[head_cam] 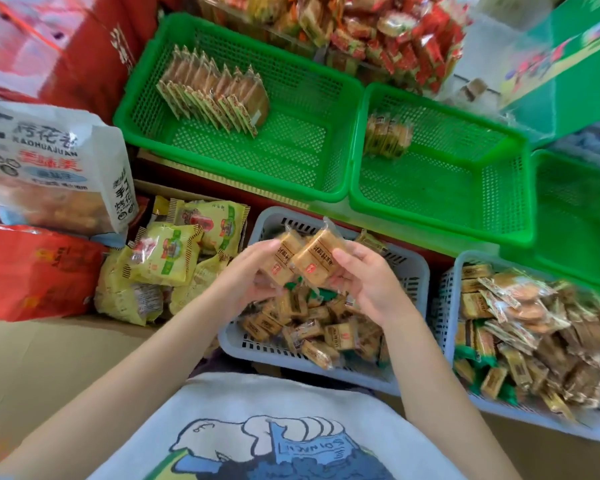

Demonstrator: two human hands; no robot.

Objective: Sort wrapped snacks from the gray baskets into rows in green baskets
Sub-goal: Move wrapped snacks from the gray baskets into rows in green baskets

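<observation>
Above the middle gray basket [413,271], my left hand [248,275] and my right hand [368,282] together hold a small stack of wrapped golden-brown snacks [303,258]. The basket below them is full of loose snacks of the same kind [312,327]. A second gray basket [451,306] at the right holds mixed wrapped snacks. Behind, the left green basket [291,157] has a standing row of flat brown snacks [215,91] at its back left. The middle green basket [447,188] holds a short row of small snacks [387,135] in its back left corner.
A third green basket [575,216] sits at the right edge. Yellow wrapped packets [174,254] lie piled left of the gray basket. A white snack bag [49,168] and red bags [32,271] crowd the left. Red and orange snacks [395,36] are heaped behind the green baskets.
</observation>
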